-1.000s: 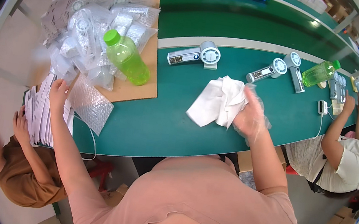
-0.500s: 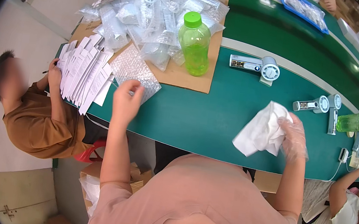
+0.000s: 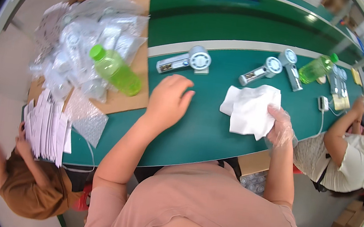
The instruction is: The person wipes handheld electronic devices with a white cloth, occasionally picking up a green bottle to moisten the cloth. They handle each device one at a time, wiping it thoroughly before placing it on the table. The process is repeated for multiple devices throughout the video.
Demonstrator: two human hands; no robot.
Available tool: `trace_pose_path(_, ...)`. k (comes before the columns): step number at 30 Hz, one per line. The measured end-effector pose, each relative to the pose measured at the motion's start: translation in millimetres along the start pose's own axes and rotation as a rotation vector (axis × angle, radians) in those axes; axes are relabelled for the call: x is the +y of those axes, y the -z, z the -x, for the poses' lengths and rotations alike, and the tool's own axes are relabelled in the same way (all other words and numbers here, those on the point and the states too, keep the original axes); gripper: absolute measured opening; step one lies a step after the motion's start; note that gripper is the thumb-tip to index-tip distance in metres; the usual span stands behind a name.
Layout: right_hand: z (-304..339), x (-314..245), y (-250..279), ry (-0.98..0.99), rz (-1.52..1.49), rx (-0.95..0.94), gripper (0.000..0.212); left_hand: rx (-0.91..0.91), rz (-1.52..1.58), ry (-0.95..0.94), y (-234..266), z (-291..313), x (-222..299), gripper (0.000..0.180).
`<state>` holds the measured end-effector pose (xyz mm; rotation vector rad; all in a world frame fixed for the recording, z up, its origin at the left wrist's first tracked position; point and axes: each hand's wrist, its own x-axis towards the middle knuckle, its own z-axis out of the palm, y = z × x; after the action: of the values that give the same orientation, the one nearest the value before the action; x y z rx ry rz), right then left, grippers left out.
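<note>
Bags [image 3: 89,39]: fans [image 3: 72,40], seemingly; right fingers [image 3: 276,113] grip cloth [image 3: 254,111].

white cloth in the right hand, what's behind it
Beyond the white cloth, near its top edge, lies a handheld fan; green tabletop shows around both. Whatever the cloth directly covers cannot be seen.

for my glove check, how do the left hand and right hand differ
The left hand looks bare; the right hand wears a clear glove. The left hand holds nothing visible; the right hand grips a white cloth. Both are over the green table.
</note>
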<state>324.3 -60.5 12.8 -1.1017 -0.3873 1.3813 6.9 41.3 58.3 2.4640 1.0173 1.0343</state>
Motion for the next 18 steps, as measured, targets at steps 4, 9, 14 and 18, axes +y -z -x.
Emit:
trace_pose_path(4, 12, -9, 22, 0.224, -0.17, 0.134, 0.049, -0.124, 0.093, -0.142, -72, -42, 43, 0.022)
trace_pose_path(9, 18, -13, 14, 0.403, -0.245, 0.165, 0.047, -0.141, -0.102, -0.037, -158, -92, 39, 0.032)
trace_pose_path(14, 18, -21, 5, 0.585, 0.074, 0.302, 0.041, -0.447, 0.212, 0.329, -171, -89, 21, 0.034)
trace_pose_path(18, 11, -12, -31, 0.957, 0.914, 0.256, 0.039, -0.713, 0.707, 0.537, -103, -50, 38, 0.04)
